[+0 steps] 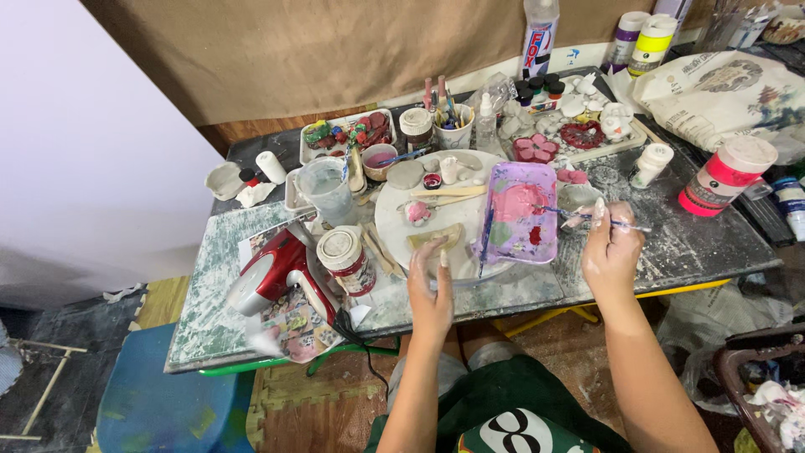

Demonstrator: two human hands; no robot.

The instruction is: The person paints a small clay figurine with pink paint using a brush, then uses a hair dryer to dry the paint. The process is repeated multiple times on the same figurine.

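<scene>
My right hand [610, 247] pinches a thin paintbrush [587, 216] whose tip reaches over a purple paint tray [521, 211] smeared with pink, red and green paint. My left hand [430, 289] hovers with spread fingers at the near edge of a round white turntable [394, 220], close to a pale crescent clay piece [436, 236]. A small pink painted clay piece [417, 212] sits on the turntable, along with wooden sticks and small pale clay shapes. Both hands are dusted with white clay.
A red hair dryer [272, 273] lies at the table's left, beside a paint jar with a white lid [345, 260] and a clear measuring cup [327, 190]. Trays of clay pieces, paint bottles, a brush cup [453, 126] and a red-and-white tub [725, 176] crowd the back and right.
</scene>
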